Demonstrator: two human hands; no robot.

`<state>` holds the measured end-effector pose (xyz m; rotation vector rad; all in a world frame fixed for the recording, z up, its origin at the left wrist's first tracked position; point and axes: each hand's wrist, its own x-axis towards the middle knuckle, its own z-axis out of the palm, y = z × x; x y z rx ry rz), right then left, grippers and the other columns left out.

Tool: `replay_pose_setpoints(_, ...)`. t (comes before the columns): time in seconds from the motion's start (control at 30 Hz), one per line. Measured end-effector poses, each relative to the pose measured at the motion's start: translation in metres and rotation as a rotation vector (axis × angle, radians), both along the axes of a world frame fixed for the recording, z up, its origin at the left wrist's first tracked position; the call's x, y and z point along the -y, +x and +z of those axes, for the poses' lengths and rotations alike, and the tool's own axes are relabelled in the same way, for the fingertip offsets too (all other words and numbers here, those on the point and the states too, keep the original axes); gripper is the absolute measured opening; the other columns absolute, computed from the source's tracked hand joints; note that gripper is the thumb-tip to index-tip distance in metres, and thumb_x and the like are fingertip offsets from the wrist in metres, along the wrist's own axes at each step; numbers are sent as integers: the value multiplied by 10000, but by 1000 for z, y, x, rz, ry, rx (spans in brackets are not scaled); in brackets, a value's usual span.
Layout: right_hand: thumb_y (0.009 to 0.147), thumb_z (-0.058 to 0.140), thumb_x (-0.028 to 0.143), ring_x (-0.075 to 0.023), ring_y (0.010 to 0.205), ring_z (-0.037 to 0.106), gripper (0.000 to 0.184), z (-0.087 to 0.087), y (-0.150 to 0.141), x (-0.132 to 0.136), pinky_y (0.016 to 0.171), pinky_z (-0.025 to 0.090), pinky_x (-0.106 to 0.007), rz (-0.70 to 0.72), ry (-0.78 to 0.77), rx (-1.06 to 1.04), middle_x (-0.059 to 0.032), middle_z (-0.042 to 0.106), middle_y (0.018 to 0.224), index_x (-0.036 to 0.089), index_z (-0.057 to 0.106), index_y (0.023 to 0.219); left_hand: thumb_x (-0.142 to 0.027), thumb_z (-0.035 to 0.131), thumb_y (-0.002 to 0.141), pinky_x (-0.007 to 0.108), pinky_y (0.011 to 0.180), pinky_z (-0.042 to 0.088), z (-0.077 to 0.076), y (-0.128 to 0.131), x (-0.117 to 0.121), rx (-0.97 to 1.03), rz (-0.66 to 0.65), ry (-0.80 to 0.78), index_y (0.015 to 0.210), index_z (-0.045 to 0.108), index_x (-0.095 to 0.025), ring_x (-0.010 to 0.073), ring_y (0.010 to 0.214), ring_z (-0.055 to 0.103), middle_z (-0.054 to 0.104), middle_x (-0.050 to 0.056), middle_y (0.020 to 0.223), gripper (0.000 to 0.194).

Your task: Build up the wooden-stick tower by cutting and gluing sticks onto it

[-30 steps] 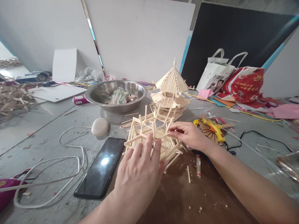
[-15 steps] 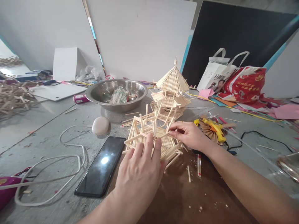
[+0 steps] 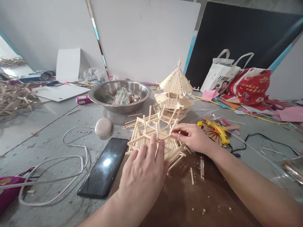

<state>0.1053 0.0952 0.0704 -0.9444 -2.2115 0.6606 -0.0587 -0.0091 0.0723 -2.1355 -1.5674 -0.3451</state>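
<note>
Head view: the metal bowl (image 3: 119,107) stands behind and to the left; the finished-looking stick tower (image 3: 175,84) stands directly behind your open stick frame (image 3: 169,145), which sits on the work surface between your hands. Expect the frame to be light, stiff along each stick but fragile at the joints; take hold low, at the doubled base edges, never by the loose uprights. Your left hand (image 3: 143,171) lies over the near side, fingers slightly spread; any grip beneath is hidden. Your right hand (image 3: 190,135) has thumb and forefinger pinched on a thin stick (image 3: 167,137) at the right side. Compared with the earlier frames, the whole scene sits slightly further right, likely camera movement; both hands keep their places on the frame.
</note>
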Motion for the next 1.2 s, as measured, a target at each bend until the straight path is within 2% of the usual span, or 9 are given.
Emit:
replay_pose_setpoints(0.27,767,528,227,-127,717,582,121,-1,0,-1,638,442,-240,0,0,2,-11,658,812,186,637,800,-222,439,793,369,700,509,-2,0,0,-13,2,21,1123,544,-163,238,914,579,541,101,1190,351)
replay_pose_setpoints(0.5,769,525,231,-125,715,570,114,-2,0,-1,630,436,-238,-1,-18,12,-11,648,806,187,625,800,-228,437,797,376,705,510,2,-1,0,-17,20,-43,1157,518,-186,240,936,573,503,104,1235,372)
replay_pose_setpoints(0.63,765,524,235,-110,654,542,109,0,1,0,572,419,-221,-3,-34,35,-3,633,771,188,618,795,-260,482,773,379,715,512,4,-1,3,-2,10,-81,1170,506,-213,251,974,558,476,93,1264,400)
replay_pose_setpoints(0.93,764,542,323,-85,550,478,149,0,0,1,538,386,-208,-29,-25,45,17,613,699,192,612,753,-301,506,749,370,677,519,12,-6,9,-32,-9,-101,1158,519,-185,258,957,567,478,102,1261,425)
replay_pose_setpoints(1.2,776,531,332,-99,591,510,157,-4,-2,0,562,391,-218,-50,-6,22,17,623,712,202,617,763,-274,517,739,370,692,519,9,-4,5,-36,22,-124,1173,507,-179,250,952,570,473,94,1267,444)
